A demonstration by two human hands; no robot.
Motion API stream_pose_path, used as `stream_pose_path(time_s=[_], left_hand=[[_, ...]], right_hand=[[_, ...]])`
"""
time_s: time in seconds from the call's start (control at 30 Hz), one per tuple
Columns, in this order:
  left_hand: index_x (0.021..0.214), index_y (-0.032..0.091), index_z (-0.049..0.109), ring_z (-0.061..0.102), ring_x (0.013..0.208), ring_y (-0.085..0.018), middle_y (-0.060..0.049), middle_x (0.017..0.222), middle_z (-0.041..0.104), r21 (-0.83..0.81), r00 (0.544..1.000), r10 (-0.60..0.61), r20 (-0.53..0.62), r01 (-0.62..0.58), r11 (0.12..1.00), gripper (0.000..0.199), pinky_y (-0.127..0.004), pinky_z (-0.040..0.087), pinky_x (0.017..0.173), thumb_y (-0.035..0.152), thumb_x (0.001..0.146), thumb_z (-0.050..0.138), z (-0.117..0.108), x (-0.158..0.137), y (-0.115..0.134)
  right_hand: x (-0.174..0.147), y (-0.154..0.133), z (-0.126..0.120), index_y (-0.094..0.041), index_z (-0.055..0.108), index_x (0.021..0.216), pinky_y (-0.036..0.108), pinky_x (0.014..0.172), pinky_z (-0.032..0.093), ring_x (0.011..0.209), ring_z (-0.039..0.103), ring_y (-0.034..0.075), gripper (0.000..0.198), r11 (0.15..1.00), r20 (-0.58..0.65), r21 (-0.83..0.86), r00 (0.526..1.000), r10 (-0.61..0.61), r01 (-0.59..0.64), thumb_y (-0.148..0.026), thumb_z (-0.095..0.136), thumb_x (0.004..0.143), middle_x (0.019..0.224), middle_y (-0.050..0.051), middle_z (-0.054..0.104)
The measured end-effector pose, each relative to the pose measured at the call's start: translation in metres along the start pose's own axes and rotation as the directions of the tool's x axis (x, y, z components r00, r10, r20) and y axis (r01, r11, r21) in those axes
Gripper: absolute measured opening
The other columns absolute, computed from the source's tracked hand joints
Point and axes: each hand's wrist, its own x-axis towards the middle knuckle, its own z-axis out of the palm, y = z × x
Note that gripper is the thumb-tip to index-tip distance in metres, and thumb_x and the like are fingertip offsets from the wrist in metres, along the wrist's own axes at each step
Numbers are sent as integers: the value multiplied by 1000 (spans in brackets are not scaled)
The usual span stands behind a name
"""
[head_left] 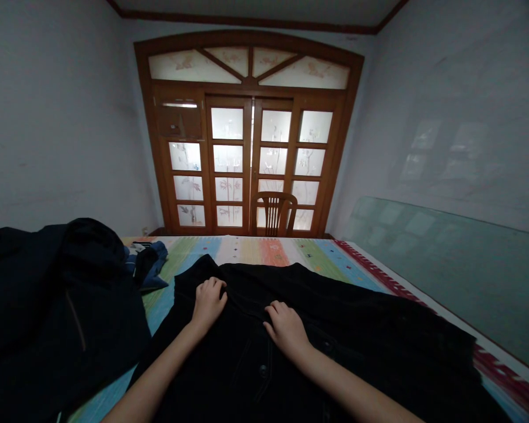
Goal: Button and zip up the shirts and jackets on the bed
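A black jacket (357, 329) with a button front lies spread in front of me, its collar end away from me and one sleeve stretched to the right. My left hand (209, 302) is closed on the cloth near the collar, fingers curled and thumb against them. A little to the right and nearer to me, my right hand (287, 329) is closed on the jacket's upper front, fingertips bent into the cloth. A dark button (263, 371) shows below and between the hands. The black fabric hides how much cloth is pinched.
Left of the jacket lies a dark pile of clothing (48, 305), with a blue bundled garment (152, 264) behind it. A striped, colourful cloth (242, 249) covers the surface. A glass panel (449, 258) leans along the right wall. A wooden chair (273, 202) stands beyond, before wooden doors (251, 158).
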Motion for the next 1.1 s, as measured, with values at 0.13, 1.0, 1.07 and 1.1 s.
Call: stream_pose_path(time_s=[0.13,1.0,1.07,1.1], left_hand=[[76,17,53,49,82,-22,-6,82,55,182,994,68,91,-84,980,12,-35,32,75,21,73,42,-16,-7,32],[107,15,45,39,103,-24,-11,110,45,-61,959,201,201,-192,979,38,-36,32,86,32,73,47,29,-40,64],[102,16,50,41,102,-24,-10,107,48,-74,945,208,253,-195,978,34,-36,32,87,34,73,47,31,-32,64],[98,16,52,43,99,-23,-9,103,51,-77,937,193,291,-178,981,31,-35,32,86,35,73,46,31,-27,65]], right_hand=[[-5,2,-3,-17,56,77,28,60,35,75,52,18,16,997,39,-71,999,-18,21,-10,41,77,81,6,58],[0,17,-8,-19,58,73,21,67,36,76,53,13,16,887,14,412,974,224,-210,-15,43,78,78,1,59],[4,21,-5,-19,59,71,21,67,36,76,54,13,15,872,51,424,968,246,-244,-15,45,76,78,1,61],[6,22,-3,-19,60,70,21,67,36,76,54,13,15,871,63,419,966,252,-255,-16,46,76,77,1,61]])
